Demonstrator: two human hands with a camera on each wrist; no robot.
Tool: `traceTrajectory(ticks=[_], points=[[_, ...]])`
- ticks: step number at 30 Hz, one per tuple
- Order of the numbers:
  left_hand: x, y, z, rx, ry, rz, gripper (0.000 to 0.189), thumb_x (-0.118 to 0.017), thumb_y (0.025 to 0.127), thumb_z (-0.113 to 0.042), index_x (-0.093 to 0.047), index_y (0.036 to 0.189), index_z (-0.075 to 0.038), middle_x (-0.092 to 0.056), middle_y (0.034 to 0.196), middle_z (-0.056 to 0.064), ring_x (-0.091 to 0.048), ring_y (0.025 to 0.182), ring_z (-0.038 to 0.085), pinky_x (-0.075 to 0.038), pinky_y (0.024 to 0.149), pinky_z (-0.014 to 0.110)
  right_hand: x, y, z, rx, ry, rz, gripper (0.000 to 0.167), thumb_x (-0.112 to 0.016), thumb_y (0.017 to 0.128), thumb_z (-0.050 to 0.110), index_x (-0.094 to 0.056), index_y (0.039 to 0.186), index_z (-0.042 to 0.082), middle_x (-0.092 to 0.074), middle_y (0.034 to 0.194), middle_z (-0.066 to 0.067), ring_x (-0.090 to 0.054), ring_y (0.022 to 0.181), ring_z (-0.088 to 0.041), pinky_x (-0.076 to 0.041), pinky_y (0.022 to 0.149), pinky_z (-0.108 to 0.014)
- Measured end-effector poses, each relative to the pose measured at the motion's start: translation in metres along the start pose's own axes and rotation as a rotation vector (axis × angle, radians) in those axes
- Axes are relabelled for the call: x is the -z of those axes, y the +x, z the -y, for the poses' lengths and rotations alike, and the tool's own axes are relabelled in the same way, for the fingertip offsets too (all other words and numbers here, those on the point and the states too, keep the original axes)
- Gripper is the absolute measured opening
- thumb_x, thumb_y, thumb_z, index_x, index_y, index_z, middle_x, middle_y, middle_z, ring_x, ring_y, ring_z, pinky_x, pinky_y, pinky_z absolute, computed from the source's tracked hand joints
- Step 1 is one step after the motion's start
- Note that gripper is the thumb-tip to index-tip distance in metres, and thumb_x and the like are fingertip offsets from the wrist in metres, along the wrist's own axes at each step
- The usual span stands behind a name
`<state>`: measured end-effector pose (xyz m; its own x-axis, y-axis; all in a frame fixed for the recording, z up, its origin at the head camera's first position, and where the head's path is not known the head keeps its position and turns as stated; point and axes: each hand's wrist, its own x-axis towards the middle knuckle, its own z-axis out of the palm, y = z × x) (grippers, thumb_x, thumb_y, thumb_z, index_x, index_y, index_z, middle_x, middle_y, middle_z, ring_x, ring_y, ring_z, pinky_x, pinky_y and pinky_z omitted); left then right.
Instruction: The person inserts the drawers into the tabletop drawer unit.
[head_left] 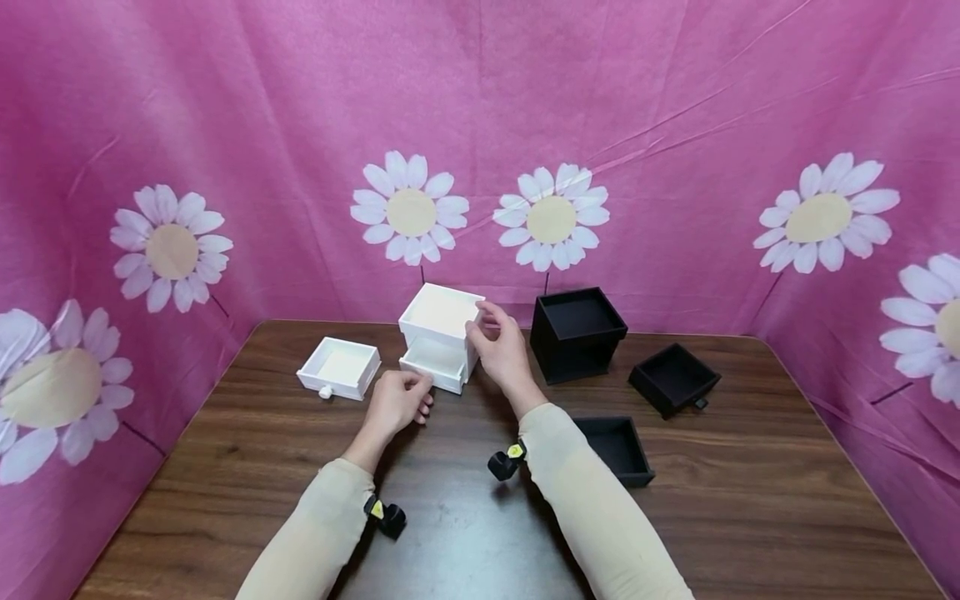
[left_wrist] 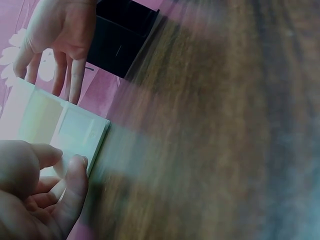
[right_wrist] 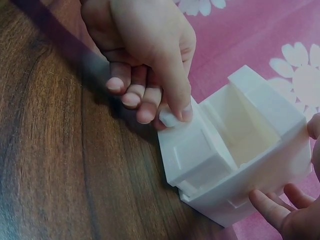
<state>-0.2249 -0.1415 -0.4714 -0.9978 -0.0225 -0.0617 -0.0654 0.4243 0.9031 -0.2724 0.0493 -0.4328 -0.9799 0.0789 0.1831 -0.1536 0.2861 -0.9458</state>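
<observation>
A white box [head_left: 442,312] stands near the back of the table, its lower drawer [head_left: 435,358] partly out toward me. My left hand [head_left: 397,398] is at the drawer's front; the right wrist view shows its thumb and forefinger pinching the drawer's small white knob [right_wrist: 169,119]. Above the drawer is an open compartment [right_wrist: 250,125]. Against the right side of the box rests my right hand [head_left: 504,346], with fairly straight, spread fingers touching it. In the left wrist view, the left hand [left_wrist: 40,185] partly hides the drawer front.
A loose white drawer [head_left: 341,367] with a round knob lies left of the box. To the right stand a black box [head_left: 577,333] and two black drawers, one farther right [head_left: 673,379] and one [head_left: 618,450] partly behind the right sleeve. A pink flowered cloth surrounds the table.
</observation>
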Motion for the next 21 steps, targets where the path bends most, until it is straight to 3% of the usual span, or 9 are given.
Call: traceTrajectory(ticks=[15, 21], points=[[-0.006, 0.014, -0.001, -0.003, -0.001, -0.004, 0.029, -0.067, 0.107, -0.019, -0.080, 0.103, 0.007, -0.076, 0.074, 0.011, -0.065, 0.050, 0.008, -0.061, 0.051, 0.031, 0.000, -0.002, 0.001, -0.002, 0.013, -0.008, 0.044, -0.072, 0.102, 0.020, -0.066, 0.146, 0.013, -0.063, 0.136, -0.026, -0.068, 0.123, -0.043, -0.057, 0.109, -0.053], [-0.007, 0.017, -0.002, 0.012, -0.047, 0.003, 0.029, -0.067, 0.107, -0.018, -0.079, 0.104, 0.008, -0.076, 0.073, 0.009, -0.064, 0.050, 0.008, -0.061, 0.052, 0.030, -0.001, -0.001, 0.001, 0.003, 0.013, -0.005, 0.045, -0.072, 0.102, 0.020, -0.065, 0.146, 0.012, -0.063, 0.137, -0.027, -0.069, 0.123, -0.043, -0.056, 0.109, -0.053]])
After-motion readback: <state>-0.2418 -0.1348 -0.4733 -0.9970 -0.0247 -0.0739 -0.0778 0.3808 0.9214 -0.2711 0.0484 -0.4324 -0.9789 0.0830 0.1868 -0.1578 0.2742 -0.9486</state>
